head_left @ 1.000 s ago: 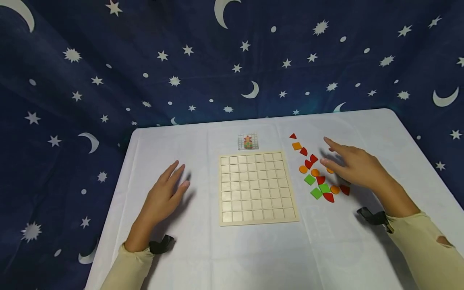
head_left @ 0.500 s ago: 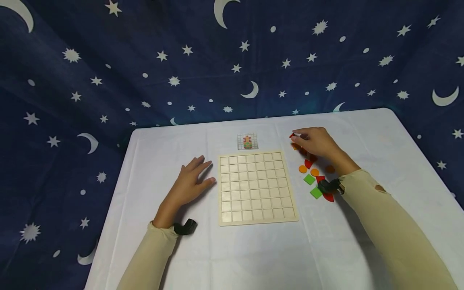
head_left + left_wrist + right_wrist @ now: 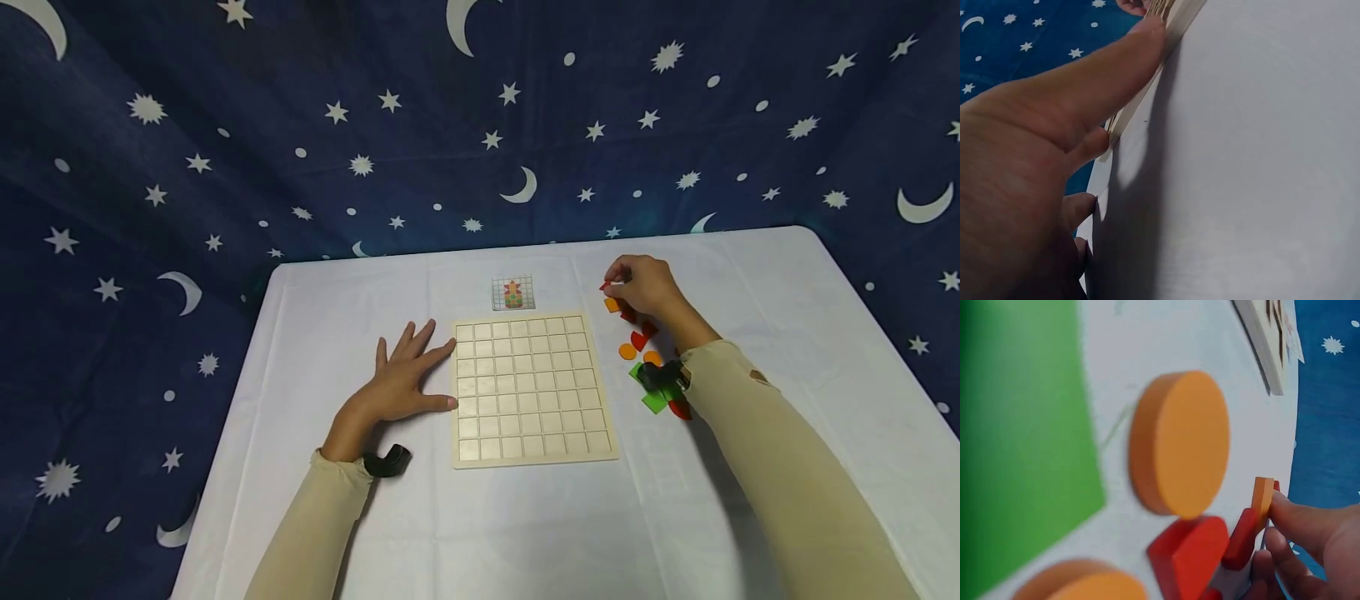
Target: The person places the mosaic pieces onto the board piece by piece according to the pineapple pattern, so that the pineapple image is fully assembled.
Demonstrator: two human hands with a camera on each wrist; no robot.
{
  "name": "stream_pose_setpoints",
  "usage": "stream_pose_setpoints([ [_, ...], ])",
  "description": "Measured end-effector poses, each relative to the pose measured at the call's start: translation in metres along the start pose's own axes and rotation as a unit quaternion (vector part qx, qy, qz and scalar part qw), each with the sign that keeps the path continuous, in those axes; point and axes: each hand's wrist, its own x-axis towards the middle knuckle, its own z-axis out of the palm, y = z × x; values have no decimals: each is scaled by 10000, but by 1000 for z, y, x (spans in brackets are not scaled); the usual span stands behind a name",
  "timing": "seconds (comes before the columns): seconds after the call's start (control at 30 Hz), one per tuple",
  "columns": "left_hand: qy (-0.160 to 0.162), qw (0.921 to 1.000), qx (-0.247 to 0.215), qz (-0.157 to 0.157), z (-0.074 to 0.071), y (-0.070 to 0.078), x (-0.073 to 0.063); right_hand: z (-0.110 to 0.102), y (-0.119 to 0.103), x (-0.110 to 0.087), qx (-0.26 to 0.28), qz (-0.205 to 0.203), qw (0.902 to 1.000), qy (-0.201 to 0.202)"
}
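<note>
With its thumb and forefinger, my right hand (image 3: pixel 648 287) pinches a small red triangle tile (image 3: pixel 603 287) at the top of the scattered tiles. Just below it lies an orange square tile (image 3: pixel 612 305); in the right wrist view this orange square (image 3: pixel 1262 494) partly hides the red piece. My left hand (image 3: pixel 401 387) has its fingers spread, and the tips of thumb and forefinger touch the left edge of a pale wooden grid board (image 3: pixel 528 387). In the left wrist view, the thumb (image 3: pixel 1116 78) reaches the board's rim.
A small pattern card (image 3: pixel 513 293) lies behind the board. Orange discs (image 3: pixel 627 352), red wedges (image 3: pixel 638 341) and green squares (image 3: pixel 655 402) lie right of the board, some under my right wrist. A starry blue cloth (image 3: pixel 480 125) hangs beyond the white table (image 3: pixel 525 533).
My right hand has moved left and away from me over the tiles to the red triangle and now pinches it. My left hand has moved right and now touches the board's edge.
</note>
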Motion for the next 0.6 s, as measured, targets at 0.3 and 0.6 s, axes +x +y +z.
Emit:
stream_pose_setpoints([
  [0.3,18,9997,219,96,2,-1,1,8,-14,-12,273,-322,9986,317],
  [0.6,56,9991,404,104,4,-4,2,36,-56,-36,1468,-649,9843,-739],
])
